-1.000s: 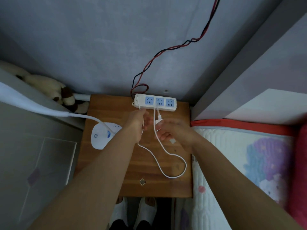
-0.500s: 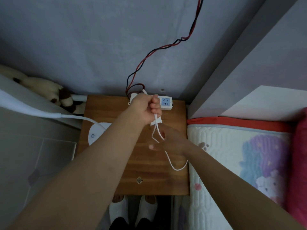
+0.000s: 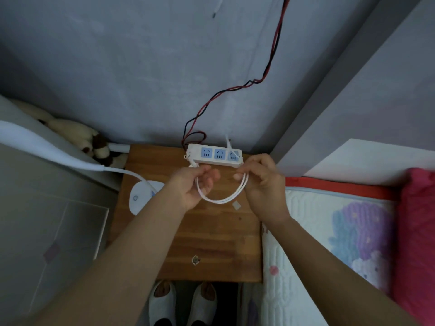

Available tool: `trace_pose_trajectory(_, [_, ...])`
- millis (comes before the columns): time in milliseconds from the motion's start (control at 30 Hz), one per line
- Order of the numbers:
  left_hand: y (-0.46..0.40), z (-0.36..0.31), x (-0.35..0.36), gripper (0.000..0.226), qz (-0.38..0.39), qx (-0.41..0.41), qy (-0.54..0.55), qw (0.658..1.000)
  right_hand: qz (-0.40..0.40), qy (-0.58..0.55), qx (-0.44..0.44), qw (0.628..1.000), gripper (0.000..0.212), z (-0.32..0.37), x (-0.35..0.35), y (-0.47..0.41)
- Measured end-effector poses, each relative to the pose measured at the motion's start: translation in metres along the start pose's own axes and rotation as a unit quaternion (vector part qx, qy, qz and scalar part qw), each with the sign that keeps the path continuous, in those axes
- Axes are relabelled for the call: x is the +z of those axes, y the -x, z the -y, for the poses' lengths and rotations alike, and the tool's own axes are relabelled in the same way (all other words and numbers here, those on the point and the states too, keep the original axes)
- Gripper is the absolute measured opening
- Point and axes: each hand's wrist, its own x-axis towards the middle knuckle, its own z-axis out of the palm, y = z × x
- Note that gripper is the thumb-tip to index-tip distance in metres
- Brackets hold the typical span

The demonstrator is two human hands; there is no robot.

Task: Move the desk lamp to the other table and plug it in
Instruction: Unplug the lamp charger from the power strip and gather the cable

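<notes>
- Since half a second back, I am seeing the left hand (image 3: 191, 186) coming off the power strip (image 3: 213, 156), and both hands are now sharing the cable above the wooden table (image 3: 207, 241).
- Nearest to me, two white slippers (image 3: 183, 302) are showing under the table's front edge.
- Above the tabletop, my left hand is pinching one end of a doubled white cable (image 3: 222, 200) and the right hand (image 3: 261, 184) is pinching the other, the loop sagging between them.
- Left of the hands, the desk lamp's white base (image 3: 141, 198) is sitting on the table's left edge, its arm (image 3: 47, 147) stretching away to the left.
- Farther back, the strip is lying against the wall with its three blue sockets facing up; I cannot tell whether anything is plugged in.
- Behind it, red and black wires (image 3: 235, 90) are climbing the wall.
- Far left, a plush toy (image 3: 77, 135) is lying in the corner.
</notes>
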Motion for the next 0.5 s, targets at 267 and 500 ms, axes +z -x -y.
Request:
trace_pose_trajectory(267, [0.001,0.007,0.004,0.023,0.058,-0.011,0.116,0.992,0.13,-0.103,-0.035,0.986,0.008,0.023,-0.011,0.004])
trace_pose_trajectory(500, [0.017,-0.002,0.005,0.017,0.015,0.021,0.201,0.979,0.199,-0.086,-0.026,0.976,0.006,0.035,-0.015,0.002])
